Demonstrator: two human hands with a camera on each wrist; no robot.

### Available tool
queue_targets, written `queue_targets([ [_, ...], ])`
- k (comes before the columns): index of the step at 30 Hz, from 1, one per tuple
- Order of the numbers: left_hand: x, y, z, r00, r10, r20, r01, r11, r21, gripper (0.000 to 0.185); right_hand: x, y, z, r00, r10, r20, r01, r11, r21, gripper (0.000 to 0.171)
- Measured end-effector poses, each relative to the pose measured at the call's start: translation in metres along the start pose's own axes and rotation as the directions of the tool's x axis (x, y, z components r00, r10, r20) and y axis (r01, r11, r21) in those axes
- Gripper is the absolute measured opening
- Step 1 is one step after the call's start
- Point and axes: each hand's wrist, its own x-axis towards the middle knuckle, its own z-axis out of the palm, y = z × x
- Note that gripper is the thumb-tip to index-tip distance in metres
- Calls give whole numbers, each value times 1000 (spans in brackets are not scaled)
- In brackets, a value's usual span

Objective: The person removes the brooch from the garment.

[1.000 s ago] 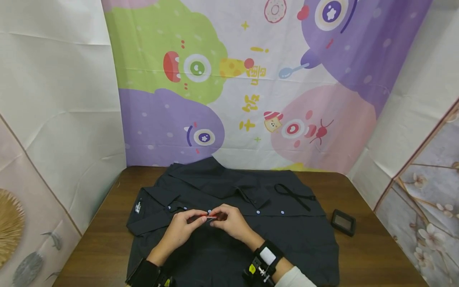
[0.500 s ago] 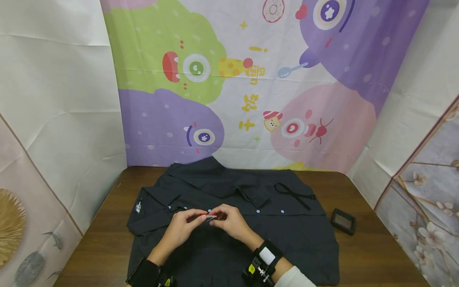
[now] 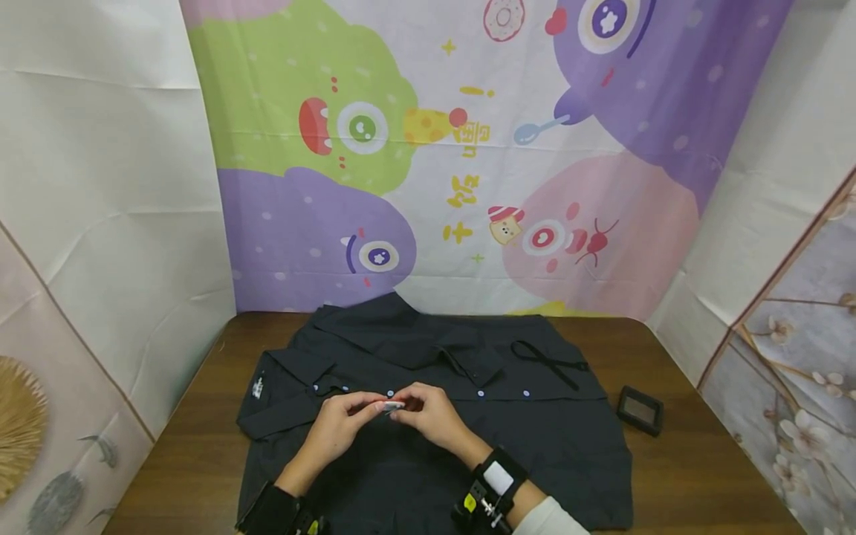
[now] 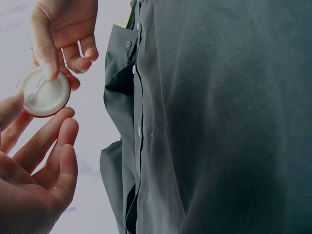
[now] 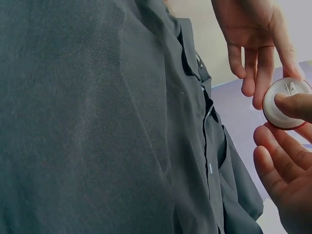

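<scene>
hands meet over the middle of the dark shirt (image 3: pixel 435 416), just below its row of pale buttons (image 3: pixel 480 393). between them sits a small round badge (image 3: pixel 391 406), white on the back with a red rim and a metal pin across it, as the wrist views show. the right hand (image 3: pixel 428 412) holds it, thumb pressed on the white back and curled fingers behind it; in the left wrist view this hand (image 4: pixel 61 34) comes down from the top edge onto the badge (image 4: pixel 44 91). the left hand (image 3: pixel 341 423) is loosely cupped, fingers apart and only lightly bent, their tips touching the badge's rim from the other side; the right wrist view shows these fingers (image 5: pixel 253 58) hanging beside the badge (image 5: pixel 286 103), with the right hand (image 5: pixel 282 161) below. whether the left hand truly grips the badge i cannot tell; it seems to steady it.

the shirt lies flat and spread on the brown wooden table (image 3: pixel 702 475), collar towards the far edge, covering most of the middle. a thin black strap (image 3: pixel 548 364) lies on the shirt towards its far right part. a small dark rectangular case (image 3: pixel 640 413) rests on the bare wood just beside the shirt's right edge. both wrists carry black bands (image 3: pixel 491 487). behind the far edge hangs a bright cartoon backdrop (image 3: pixel 455 148).
</scene>
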Motion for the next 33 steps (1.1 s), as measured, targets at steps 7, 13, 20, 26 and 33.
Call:
queue_targets([
  [7,0,-2,1,1000,16,-9,-16,1000,13,13,1,2,0,1000,-19,-2,19,1000,-6,15],
  [13,-1,-1,1,1000,22,-20,-21,999,33,14,-1,3,-1,1000,-20,19,20,1000,-5,17],
  [20,-1,-3,1,999,30,-12,-30,999,35,16,-2,5,-1,999,-29,31,30,999,-32,19],
  [26,-1,-5,1,1000,25,-14,-24,999,42,16,-1,5,-2,999,-37,38,38,998,-43,18],
  [33,-1,-4,1,1000,23,-6,-23,997,68,17,0,6,0,999,-30,38,30,999,-17,19],
])
